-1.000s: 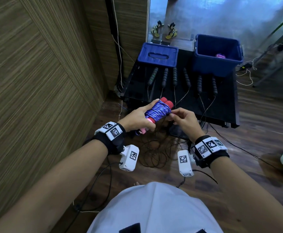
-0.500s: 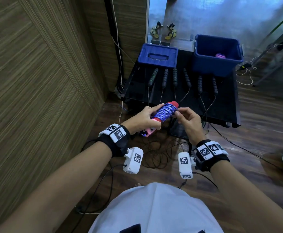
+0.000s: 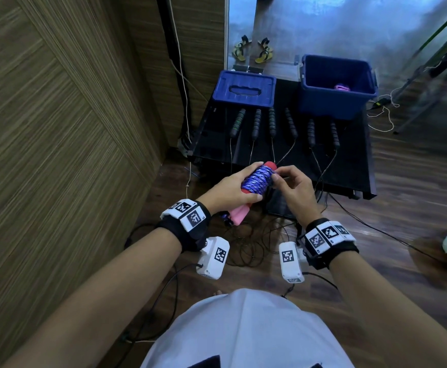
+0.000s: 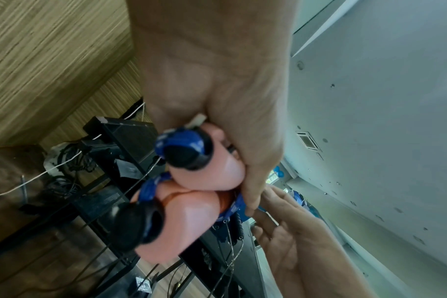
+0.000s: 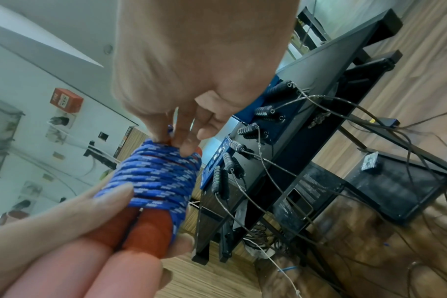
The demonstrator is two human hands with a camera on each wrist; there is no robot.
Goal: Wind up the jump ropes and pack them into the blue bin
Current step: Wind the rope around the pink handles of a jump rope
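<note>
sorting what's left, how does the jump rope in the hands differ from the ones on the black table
The held jump rope has pink handles and a blue patterned cord wound tight around them; the table ropes have black handles and thin cords trailing off the edge, unwound. The left hand grips the held one; the table ropes lie untouched.

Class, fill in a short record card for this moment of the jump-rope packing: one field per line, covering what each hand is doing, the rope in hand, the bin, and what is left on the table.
Left hand: grips the two pink handles side by side
Right hand: pinches the rope end at the far end of the bundle
Rope in hand: blue patterned rope coiled around both handles
Blue bin: open, on the black table, a pink bundle inside
Blue lid: lies on the table, left of the bin
Left to pack: six black handles in a row, cords hanging over the table edge
</note>
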